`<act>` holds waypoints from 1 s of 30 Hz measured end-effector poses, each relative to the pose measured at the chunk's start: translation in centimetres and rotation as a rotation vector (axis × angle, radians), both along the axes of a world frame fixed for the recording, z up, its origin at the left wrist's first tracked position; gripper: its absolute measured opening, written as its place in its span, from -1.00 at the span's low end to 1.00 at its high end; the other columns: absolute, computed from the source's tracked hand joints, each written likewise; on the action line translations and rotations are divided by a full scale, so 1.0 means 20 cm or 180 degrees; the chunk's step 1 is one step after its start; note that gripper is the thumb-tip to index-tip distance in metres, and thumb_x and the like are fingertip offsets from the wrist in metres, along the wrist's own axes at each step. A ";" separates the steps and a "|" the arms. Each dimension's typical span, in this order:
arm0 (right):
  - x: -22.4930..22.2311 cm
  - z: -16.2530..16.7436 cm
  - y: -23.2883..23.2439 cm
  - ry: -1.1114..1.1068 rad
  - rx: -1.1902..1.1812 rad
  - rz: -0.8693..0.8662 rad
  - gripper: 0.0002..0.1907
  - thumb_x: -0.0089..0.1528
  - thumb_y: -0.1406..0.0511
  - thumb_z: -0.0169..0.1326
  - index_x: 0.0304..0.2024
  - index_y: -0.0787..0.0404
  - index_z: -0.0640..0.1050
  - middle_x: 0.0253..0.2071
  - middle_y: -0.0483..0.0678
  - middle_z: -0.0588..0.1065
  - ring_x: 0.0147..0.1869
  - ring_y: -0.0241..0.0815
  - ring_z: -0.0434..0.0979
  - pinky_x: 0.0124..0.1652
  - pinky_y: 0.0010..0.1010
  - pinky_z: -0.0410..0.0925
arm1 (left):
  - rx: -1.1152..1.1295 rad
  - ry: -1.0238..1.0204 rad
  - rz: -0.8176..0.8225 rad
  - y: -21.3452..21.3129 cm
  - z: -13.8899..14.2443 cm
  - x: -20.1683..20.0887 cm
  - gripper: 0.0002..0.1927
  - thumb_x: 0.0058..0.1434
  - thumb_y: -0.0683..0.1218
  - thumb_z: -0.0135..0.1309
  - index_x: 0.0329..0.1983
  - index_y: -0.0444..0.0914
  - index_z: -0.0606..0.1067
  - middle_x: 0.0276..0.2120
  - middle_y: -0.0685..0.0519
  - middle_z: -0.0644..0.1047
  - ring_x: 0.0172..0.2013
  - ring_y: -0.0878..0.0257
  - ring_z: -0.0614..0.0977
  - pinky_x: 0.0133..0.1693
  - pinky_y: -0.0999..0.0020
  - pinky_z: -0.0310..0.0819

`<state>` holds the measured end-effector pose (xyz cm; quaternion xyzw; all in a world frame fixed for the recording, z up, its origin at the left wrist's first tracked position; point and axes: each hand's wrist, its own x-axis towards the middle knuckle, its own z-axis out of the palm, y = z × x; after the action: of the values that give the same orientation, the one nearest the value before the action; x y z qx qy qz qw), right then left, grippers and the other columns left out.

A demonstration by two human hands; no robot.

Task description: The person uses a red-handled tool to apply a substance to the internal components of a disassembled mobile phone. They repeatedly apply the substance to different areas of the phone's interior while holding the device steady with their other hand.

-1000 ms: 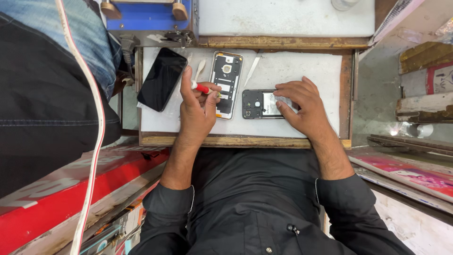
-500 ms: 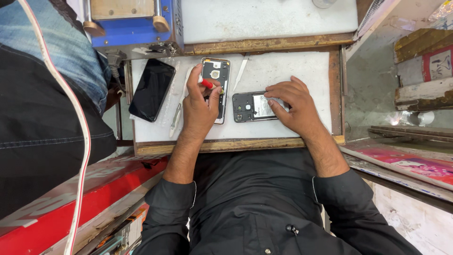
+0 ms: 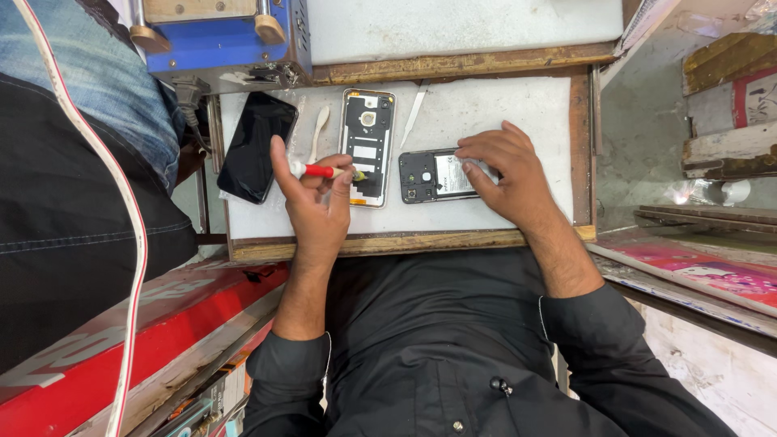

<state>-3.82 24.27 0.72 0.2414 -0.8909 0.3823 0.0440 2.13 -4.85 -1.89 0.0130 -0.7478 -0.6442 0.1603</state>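
My left hand (image 3: pixel 317 204) grips a small screwdriver with a red and white handle (image 3: pixel 320 171), its tip over the lower part of an opened phone frame (image 3: pixel 366 137) lying on the white work mat (image 3: pixel 494 105). My right hand (image 3: pixel 506 174) rests on a dark opened phone body (image 3: pixel 429 175), pressing it down on the mat with the fingers spread over its right half. The two phone parts lie side by side, a small gap between them.
A black phone screen panel (image 3: pixel 252 144) lies at the mat's left. A white plastic pry tool (image 3: pixel 319 129) and a thin metal blade (image 3: pixel 413 113) lie near the frame. A blue machine (image 3: pixel 227 40) stands at the back left. Another person's dark clothing (image 3: pixel 65 210) fills the left side.
The camera view has shifted, so the mat sits lower in the picture. My left hand has drawn back slightly from the phone frame with the screwdriver. My right hand stays on the dark phone body.
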 end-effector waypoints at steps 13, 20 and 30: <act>0.01 0.04 0.01 0.0218 -0.0692 -0.0591 -0.77 0.30 0.52 0.13 0.00 0.27 0.59 0.06 0.01 0.61 0.24 -0.03 0.56 0.17 -0.31 0.46 | 0.0302 -0.0063 -0.0543 0.01 -0.05 0.03 -0.71 0.59 -0.02 -0.24 0.16 -0.34 0.19 -0.09 -0.14 0.61 -0.08 0.18 0.71 -0.04 0.32 0.72; 0.01 0.04 0.01 0.0303 -0.0612 -0.0585 -0.77 0.31 0.53 0.13 0.00 0.26 0.59 0.06 0.02 0.61 0.26 -0.03 0.57 0.23 -0.27 0.45 | 0.0118 0.0100 -0.0232 0.02 -0.05 0.06 -0.73 0.59 -0.03 -0.18 0.14 -0.33 0.21 -0.05 -0.16 0.63 -0.12 0.22 0.66 -0.02 0.33 0.61; 0.01 0.03 0.02 0.0208 -0.0583 -0.0548 -0.81 0.34 0.50 0.15 -0.02 0.24 0.61 0.05 0.01 0.62 0.26 -0.04 0.56 0.22 -0.28 0.45 | -0.0395 -0.0157 0.0050 0.02 -0.05 0.09 -0.71 0.51 -0.17 -0.01 0.18 -0.37 0.24 -0.11 -0.11 0.66 -0.08 0.21 0.72 -0.04 0.34 0.66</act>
<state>-3.54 24.66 1.23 0.1713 -0.8678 0.4488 0.1274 3.85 -4.50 -2.86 0.0248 -0.7899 -0.5948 0.1474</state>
